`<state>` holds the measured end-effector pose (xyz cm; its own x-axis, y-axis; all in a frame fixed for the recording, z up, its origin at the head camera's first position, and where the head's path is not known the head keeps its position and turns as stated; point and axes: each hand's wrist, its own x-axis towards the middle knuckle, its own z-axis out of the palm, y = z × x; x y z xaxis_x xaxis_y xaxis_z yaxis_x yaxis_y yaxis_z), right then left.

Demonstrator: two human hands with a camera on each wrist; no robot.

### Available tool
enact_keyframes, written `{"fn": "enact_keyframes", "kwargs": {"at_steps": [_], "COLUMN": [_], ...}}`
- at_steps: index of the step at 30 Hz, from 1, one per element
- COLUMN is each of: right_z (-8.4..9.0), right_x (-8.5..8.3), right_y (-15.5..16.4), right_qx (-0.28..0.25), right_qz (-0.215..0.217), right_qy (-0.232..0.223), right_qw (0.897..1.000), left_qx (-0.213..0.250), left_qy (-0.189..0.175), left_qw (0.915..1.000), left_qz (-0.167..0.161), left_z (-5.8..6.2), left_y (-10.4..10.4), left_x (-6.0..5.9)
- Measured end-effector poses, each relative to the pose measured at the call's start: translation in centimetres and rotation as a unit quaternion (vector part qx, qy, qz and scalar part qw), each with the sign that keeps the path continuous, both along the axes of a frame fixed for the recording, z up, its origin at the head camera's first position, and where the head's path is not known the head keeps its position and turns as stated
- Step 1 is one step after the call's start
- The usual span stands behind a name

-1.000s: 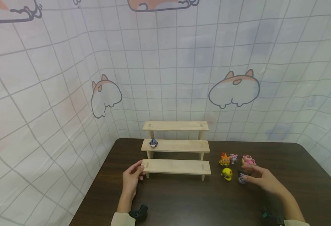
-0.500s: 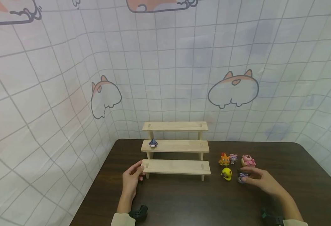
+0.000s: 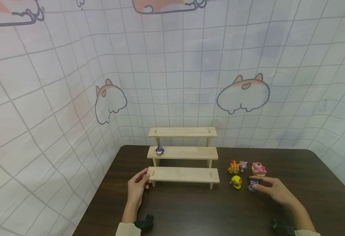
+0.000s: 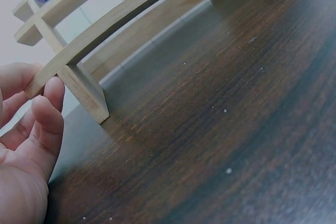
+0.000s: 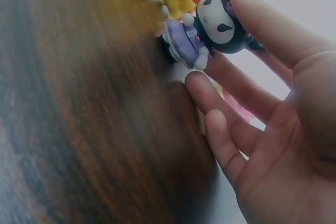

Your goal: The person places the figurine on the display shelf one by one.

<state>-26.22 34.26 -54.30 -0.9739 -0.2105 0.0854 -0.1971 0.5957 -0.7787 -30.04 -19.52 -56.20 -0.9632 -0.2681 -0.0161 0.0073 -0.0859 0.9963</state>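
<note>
In the head view, my left hand [image 3: 136, 190] holds the left end of the lowest step of a pale wooden three-step display stand [image 3: 184, 174]. The left wrist view shows the thumb and fingers around the board's end [image 4: 44, 80]. To the right of the stand, my right hand [image 3: 277, 190] pinches a small figurine [image 3: 251, 186]. Seen from the right wrist, this figurine [image 5: 212, 22] has a black hood, white face and purple dress; the thumb lies on its head, with fingers behind. Its feet are at or close to the tabletop; contact is unclear.
A blue figurine [image 3: 159, 149] sits on the middle step's left end. Near my right hand stand a yellow figurine [image 3: 236, 182], an orange one [image 3: 234, 167], a small pinkish-purple one [image 3: 243, 166] and a pink one [image 3: 258, 168]. All rest on the dark wooden table [image 3: 190, 209].
The right hand's index finger has come down slightly and closer around the black-hooded figurine. My left hand has stayed at the stand's end.
</note>
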Motion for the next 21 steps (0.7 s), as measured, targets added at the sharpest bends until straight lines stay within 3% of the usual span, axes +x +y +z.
{"fn": "enact_keyframes", "kwargs": {"at_steps": [12,21], "right_z": [0.2,1.6], "right_x": [-0.1,-0.1], "right_y": [0.0,-0.3], "right_qx": [0.0,0.008], "right_qz": [0.001,-0.027], "right_qy": [0.017,0.004], "right_qw": [1.0,1.0], "left_qx": [-0.001,-0.008], "left_qy": [0.0,-0.003], "left_qw": [1.0,1.0], "left_qz": [0.002,0.002], "left_z": [0.0,0.0], "left_y": [0.1,0.1], "left_x": [-0.1,0.0]}}
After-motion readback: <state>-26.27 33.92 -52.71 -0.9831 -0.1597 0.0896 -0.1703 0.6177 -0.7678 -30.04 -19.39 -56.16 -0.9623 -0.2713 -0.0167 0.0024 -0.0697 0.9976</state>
